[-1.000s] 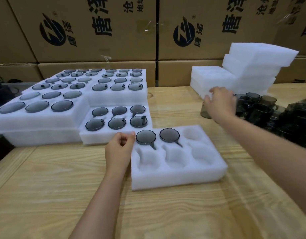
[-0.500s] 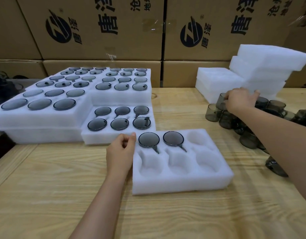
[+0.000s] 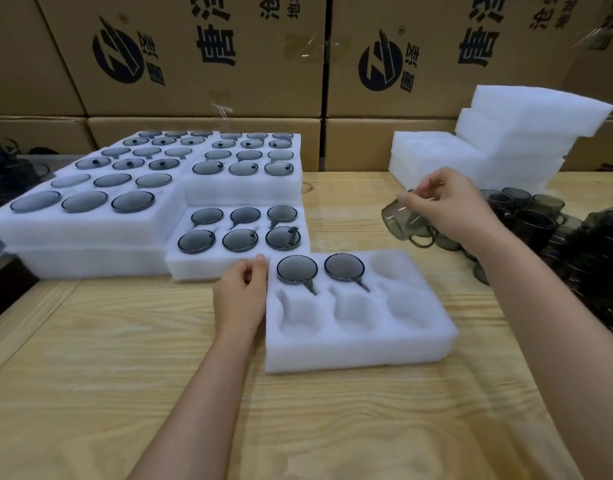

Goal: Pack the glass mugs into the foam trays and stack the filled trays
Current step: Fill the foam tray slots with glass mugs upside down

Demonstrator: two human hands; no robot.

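Note:
A white foam tray [image 3: 360, 351] lies in front of me with two smoky glass mugs [image 3: 297, 270] in its back-row pockets; its other pockets hold nothing. My left hand [image 3: 241, 299] rests loosely curled against the tray's left edge. My right hand [image 3: 447, 206] holds a grey glass mug [image 3: 397, 216] tilted in the air, above the table right of the tray. A pile of loose mugs [image 3: 540, 216] sits at the right.
Filled foam trays [image 3: 101, 233] are stacked at the left, one filled tray [image 3: 194, 265] just behind my left hand. Bare foam trays [image 3: 526, 133] are piled at the back right. Cardboard boxes [image 3: 201, 57] wall off the table's far side.
My right hand has lifted a mug out of the pile at the right and brought it left, toward the tray. My left hand has stayed at the tray's edge.

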